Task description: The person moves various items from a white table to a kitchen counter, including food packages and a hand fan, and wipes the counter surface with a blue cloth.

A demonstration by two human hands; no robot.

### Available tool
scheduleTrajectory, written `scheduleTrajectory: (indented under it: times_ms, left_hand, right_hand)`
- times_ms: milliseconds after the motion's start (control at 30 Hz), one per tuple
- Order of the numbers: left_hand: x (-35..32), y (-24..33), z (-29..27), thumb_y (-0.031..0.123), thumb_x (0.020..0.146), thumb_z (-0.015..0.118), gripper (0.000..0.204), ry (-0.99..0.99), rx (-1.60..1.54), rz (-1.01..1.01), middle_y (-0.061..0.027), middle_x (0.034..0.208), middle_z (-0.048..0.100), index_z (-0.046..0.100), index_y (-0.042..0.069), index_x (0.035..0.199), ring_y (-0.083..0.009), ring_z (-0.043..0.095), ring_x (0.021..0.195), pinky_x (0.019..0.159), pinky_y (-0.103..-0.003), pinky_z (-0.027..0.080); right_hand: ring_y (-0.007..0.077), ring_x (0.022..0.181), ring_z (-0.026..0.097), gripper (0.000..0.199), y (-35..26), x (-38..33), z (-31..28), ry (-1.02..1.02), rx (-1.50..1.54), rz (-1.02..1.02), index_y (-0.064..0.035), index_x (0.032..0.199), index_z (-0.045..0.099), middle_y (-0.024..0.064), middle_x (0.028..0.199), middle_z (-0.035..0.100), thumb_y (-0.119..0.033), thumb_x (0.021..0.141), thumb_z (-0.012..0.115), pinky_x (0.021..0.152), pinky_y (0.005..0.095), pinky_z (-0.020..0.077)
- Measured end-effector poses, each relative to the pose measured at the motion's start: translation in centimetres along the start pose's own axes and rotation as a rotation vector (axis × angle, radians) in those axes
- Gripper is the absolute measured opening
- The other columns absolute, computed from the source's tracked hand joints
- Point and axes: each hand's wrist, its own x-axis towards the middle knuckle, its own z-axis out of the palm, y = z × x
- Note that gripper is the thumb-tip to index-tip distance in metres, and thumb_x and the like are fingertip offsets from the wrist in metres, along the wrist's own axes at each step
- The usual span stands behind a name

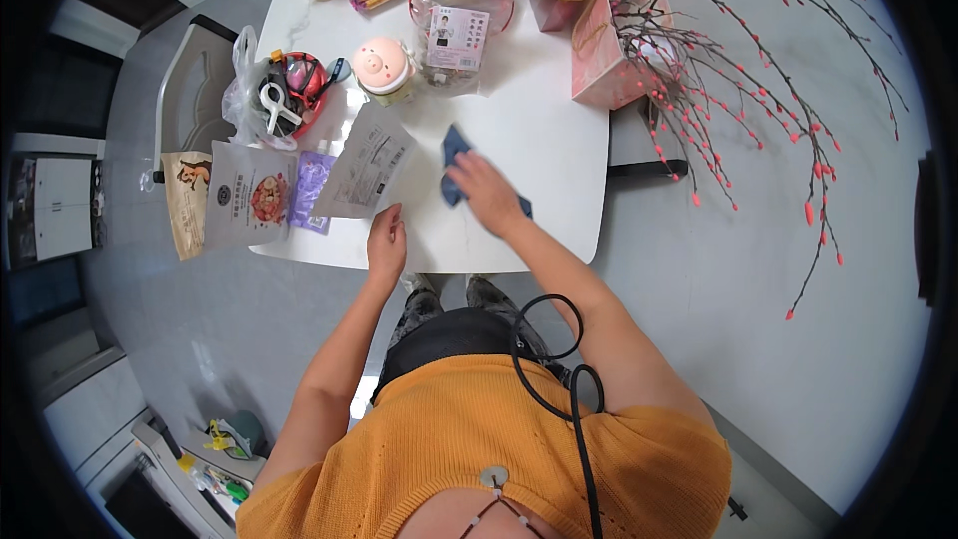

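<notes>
My right hand (483, 196) is pressed down on a dark blue cloth (454, 144) on the white table (544, 155), its fingers closed over the cloth. Parts of the cloth stick out beyond the fingertips and beside the wrist. My left hand (387, 243) is at the table's near edge with its fingers curled in, and I see nothing in them. Just above it stands a grey-white package (367, 166) with a printed label. To the left of that are a purple pouch (313, 190) and a white bag with a food picture (249, 202).
A pink pig-faced jar (383, 66) and a clear bag with a pink label (457, 45) stand farther back. A red basket of odds and ends (317, 82) is at the left. On the right, branches with red buds (763, 65) reach past a pink box (599, 65).
</notes>
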Motion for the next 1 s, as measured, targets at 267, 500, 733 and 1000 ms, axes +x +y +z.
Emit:
scheduleTrajectory:
  times_ms: [267,500,733,1000]
  left_hand:
    - [0.8,0.0,1.1,0.002,0.082,0.050,0.032,-0.005,-0.027,-0.004,-0.0158,0.106,0.056,0.053,0.001,0.114,-0.0263,0.058,0.092,0.077,-0.032,0.048]
    - [0.8,0.7,-0.1,0.003,0.082,0.050,0.031,-0.037,-0.029,0.011,-0.0156,0.107,0.056,0.053,0.001,0.113,-0.0270,0.058,0.093,0.077,-0.032,0.048]
    - [0.5,-0.1,-2.6,0.003,0.082,0.051,0.031,-0.030,0.010,0.063,-0.0147,0.105,0.057,0.054,0.002,0.113,-0.0248,0.059,0.092,0.074,-0.031,0.049]
    - [-0.1,-0.8,-5.3,0.004,0.082,0.053,0.026,0.006,-0.015,-0.006,-0.0159,0.100,0.059,0.056,0.001,0.107,-0.0264,0.060,0.087,0.072,-0.032,0.050]
  right_hand:
    - [0.0352,0.122,0.037,0.042,9.7,-4.8,-4.8,0.261,-0.380,0.566,-0.0069,0.120,0.049,0.0152,0.129,0.045,-0.003,0.078,0.048,0.103,0.0417,0.0308]
    - [0.0361,0.123,0.035,0.048,1.7,-11.8,-5.3,0.246,-0.306,0.711,-0.0067,0.120,0.048,0.0153,0.129,0.044,0.002,0.073,0.050,0.104,0.0425,0.0287]
    - [0.0335,0.121,0.038,0.055,-7.7,-8.9,-1.7,-0.135,0.083,0.105,-0.0082,0.115,0.052,0.0131,0.126,0.046,0.000,0.061,0.052,0.103,0.0428,0.0320]
    - [0.0300,0.119,0.042,0.047,-8.2,-6.4,-1.3,-0.331,0.229,-0.229,-0.0094,0.106,0.056,0.0101,0.121,0.050,0.004,0.060,0.054,0.098,0.0384,0.0379]
